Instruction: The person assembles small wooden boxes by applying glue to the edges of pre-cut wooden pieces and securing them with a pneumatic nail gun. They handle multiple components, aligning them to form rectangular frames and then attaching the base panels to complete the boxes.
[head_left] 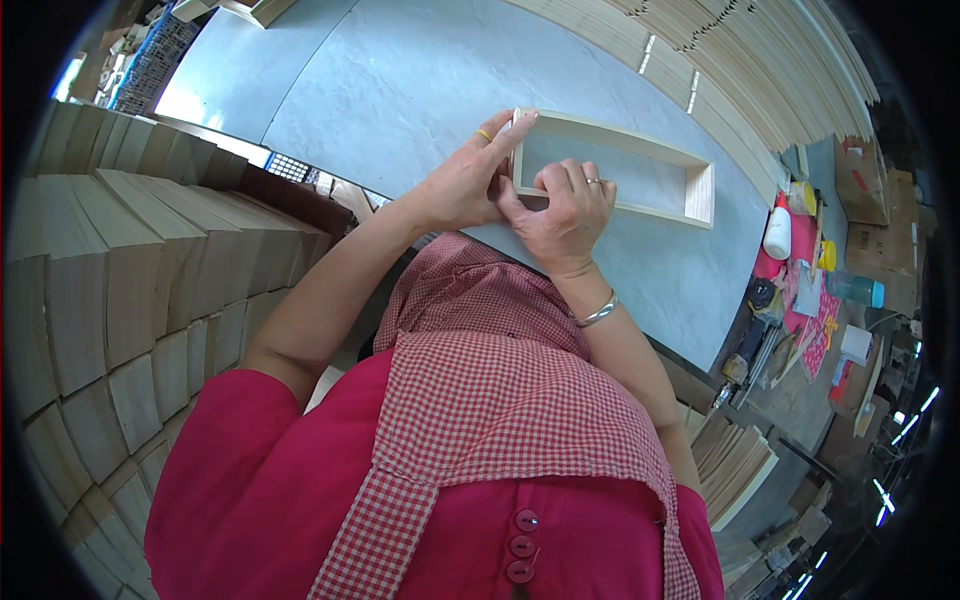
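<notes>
A shallow rectangular frame of pale wood rests on the grey-blue tabletop, its long sides running left to right. My left hand, with a ring on one finger, grips the frame's left short end, fingers along the outer face and thumb near the front corner. Beside it my right hand is closed over the near long side by that same corner, fingers curled inward and thumb pressed against the wood. The gripped corner is partly hidden by my hands.
Stacked wooden boards rise on my left. Long wooden strips are piled along the table's far right edge. Farther right are a white bottle, a teal-capped bottle and cardboard boxes. More boards lie below right.
</notes>
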